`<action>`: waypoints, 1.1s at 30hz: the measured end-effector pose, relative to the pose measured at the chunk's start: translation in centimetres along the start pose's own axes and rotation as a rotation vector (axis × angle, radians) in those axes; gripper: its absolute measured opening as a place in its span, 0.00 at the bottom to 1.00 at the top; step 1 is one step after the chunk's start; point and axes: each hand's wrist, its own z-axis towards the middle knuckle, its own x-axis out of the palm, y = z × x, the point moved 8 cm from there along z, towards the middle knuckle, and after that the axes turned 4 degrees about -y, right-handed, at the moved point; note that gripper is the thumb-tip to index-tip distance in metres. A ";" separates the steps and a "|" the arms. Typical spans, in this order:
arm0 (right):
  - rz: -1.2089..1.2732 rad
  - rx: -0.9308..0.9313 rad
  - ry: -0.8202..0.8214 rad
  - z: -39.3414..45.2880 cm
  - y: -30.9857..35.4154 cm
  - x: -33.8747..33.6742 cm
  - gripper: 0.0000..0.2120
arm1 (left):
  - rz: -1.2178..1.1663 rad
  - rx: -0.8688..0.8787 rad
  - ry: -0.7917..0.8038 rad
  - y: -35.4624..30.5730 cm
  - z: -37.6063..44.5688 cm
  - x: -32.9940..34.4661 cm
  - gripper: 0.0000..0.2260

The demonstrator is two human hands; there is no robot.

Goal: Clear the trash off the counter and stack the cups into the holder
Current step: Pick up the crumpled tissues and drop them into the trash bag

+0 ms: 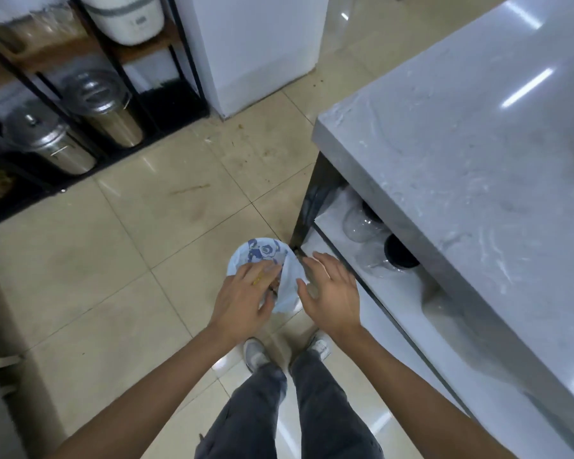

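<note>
1. Beside the counter point(461, 134), above the floor: paper cup point(262, 256), blue print, holding scraps.
2. Left hand point(246, 293): fingers curled over the cup's rim, gripping it.
3. Right hand point(332, 286): fingers spread, just beside the cup, holding nothing.
4. Step, as judged: trash disposal.
5. Next move calls for a bin; none visible.

Grey marble counter point(461, 167); glass jars point(362, 223) on its lower shelf point(395, 293).
</note>
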 end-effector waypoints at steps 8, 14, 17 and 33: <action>-0.041 0.009 -0.177 -4.5 -0.2 -10.7 0.18 | 0.008 0.179 -0.094 -8.1 -1.2 -5.2 0.23; -0.018 0.071 -0.272 -8.9 -3.5 -18.0 0.18 | -0.032 0.351 -0.164 -15.7 -1.2 -7.6 0.21; -0.030 0.103 -0.329 -11.6 -5.5 -21.3 0.17 | -0.043 0.384 -0.205 -19.5 -1.3 -8.2 0.21; -0.029 0.337 -0.600 -25.9 -19.6 -35.7 0.19 | -0.112 0.632 -0.135 -42.0 -2.9 -3.7 0.23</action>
